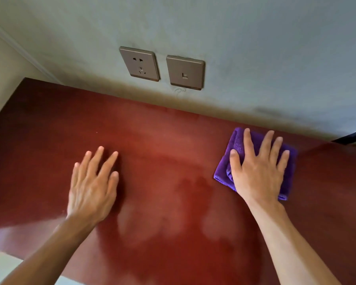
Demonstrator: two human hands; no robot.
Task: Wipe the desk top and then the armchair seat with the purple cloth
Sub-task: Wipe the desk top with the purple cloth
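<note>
Seemingly mid-wipe, the head view shows the right hand [259,169] pressing the folded purple cloth [240,145] flat on the desk [162,153], far right, close to the wall [255,48], fingers straight and spread so the pad stays down. The left hand [93,186] lies flat on bare wood, fingers splayed, likely as a brace. No armchair is visible; two wall plates [162,66] sit above.

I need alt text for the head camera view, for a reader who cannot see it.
A person's right hand presses a folded purple cloth flat on a glossy red-brown wooden desk top, close to a grey wall. The left hand is spread open over the desk. A bronze-coloured power socket is on the wall.
</note>
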